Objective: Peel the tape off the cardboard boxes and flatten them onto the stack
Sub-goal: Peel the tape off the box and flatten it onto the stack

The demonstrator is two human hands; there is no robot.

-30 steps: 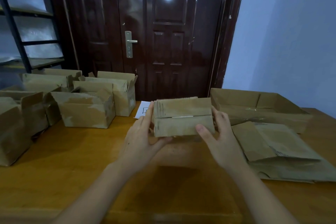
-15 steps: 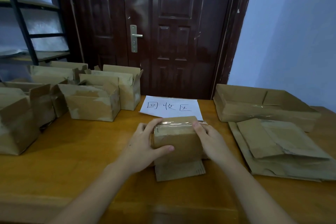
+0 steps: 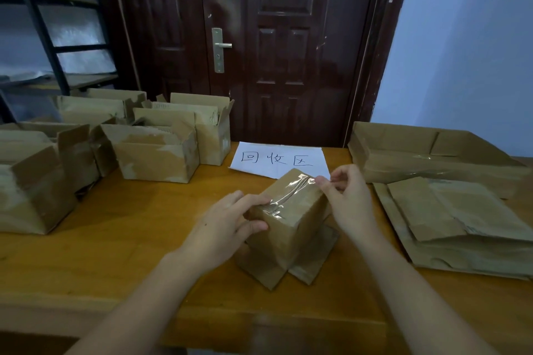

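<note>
Right hand (image 3: 350, 199) pinches the far end of the clear tape (image 3: 288, 193) between thumb and curled fingers, at the top far corner of the small cardboard box (image 3: 291, 225). That box stands on the wooden table (image 3: 115, 239) near its middle, turned at an angle, with its bottom flaps splayed flat on the wood beneath it. One strip of glossy tape runs along the seam of the box's top face and wraps down over the near end. Left hand (image 3: 227, 228) grips the near left corner of the same box, thumb pressed against its side and fingers laid over the top edge beside the tape. Just behind the box lies one white sheet of paper (image 3: 279, 160) with three handwritten characters on it. To the right sits a stack of flattened boxes (image 3: 450, 228), at least two layers showing, and behind that stack one wide, shallow open carton (image 3: 432, 153) with a patch of tape on its inner wall. On the left side of the table stands a cluster of open boxes (image 3: 155, 153), about six that can be counted, their flaps up and torn pale patches on their sides; those farther back overlap too much for a sure count. A dark wooden door (image 3: 282, 46) with one metal handle stands behind the table, and a black metal shelf frame (image 3: 43, 26) rises at the upper left.
</note>
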